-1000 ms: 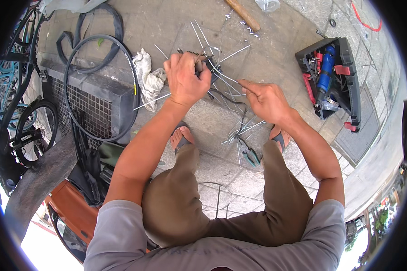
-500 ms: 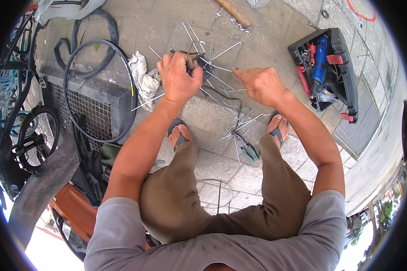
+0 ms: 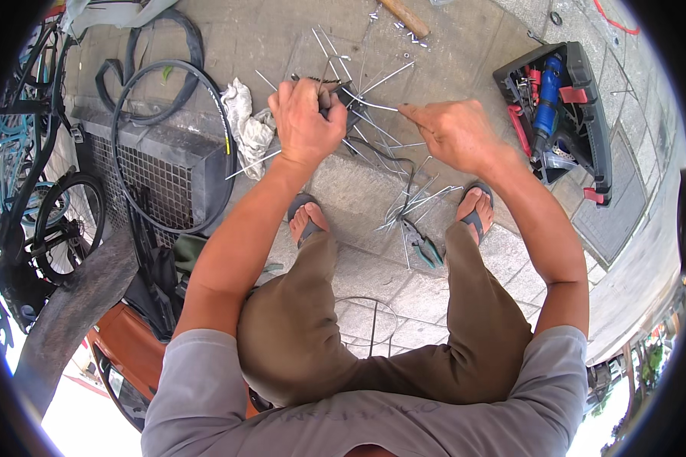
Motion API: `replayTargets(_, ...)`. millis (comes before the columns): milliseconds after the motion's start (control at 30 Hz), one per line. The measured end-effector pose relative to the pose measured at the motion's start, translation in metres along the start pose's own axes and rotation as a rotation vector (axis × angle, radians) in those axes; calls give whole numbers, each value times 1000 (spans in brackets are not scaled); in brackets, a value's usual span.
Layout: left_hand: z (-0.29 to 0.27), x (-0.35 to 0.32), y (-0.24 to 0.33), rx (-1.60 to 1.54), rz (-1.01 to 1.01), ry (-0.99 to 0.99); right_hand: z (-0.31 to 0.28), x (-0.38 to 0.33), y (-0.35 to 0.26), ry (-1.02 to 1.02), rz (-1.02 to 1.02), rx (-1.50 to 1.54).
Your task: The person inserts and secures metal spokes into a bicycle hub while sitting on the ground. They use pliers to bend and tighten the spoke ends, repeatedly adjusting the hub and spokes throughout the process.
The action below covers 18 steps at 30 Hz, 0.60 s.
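The dark hub (image 3: 355,104) is close above the ground, ahead of the person's feet, with metal spokes (image 3: 389,75) spreading out from it. The left hand (image 3: 309,126) covers part of the hub and its grip is closed upon it. The right hand (image 3: 457,135) has its index finger stretched to the outer end of one curved spoke (image 3: 377,105); whether the thumb also pinches it, I cannot tell. Compared with one second ago, this end is swung slightly farther from the person, while the left hand stays at the hub. It seems that the direction of this single spoke is being adjusted.

Nearer to the feet lie a loose bundle of spokes (image 3: 415,204) and pliers (image 3: 427,249). On the left is a white cloth (image 3: 245,126), then a black hoop (image 3: 115,145) against a grated box (image 3: 149,171). On the right, an open toolbox (image 3: 598,152) holds a blue tool (image 3: 547,91). Bicycles (image 3: 100,221) stand at the far left.
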<state>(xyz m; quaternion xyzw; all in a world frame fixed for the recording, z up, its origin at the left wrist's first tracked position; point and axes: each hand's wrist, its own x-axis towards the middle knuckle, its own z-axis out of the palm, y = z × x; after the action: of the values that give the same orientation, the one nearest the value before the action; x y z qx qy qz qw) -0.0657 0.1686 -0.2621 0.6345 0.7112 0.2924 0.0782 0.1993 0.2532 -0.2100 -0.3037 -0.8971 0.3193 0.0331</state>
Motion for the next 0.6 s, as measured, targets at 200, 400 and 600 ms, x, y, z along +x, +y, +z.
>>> replayTargets(200,2,5,4,-12,4,3,18,-10,-9,68,-49,5)
replayTargets(400,2,2,1,-17,15,9,33,-17,-10,96,1,1)
replayTargets(600,3,5,3,-19,16,-1,24,-13,-16,11,40,-39)
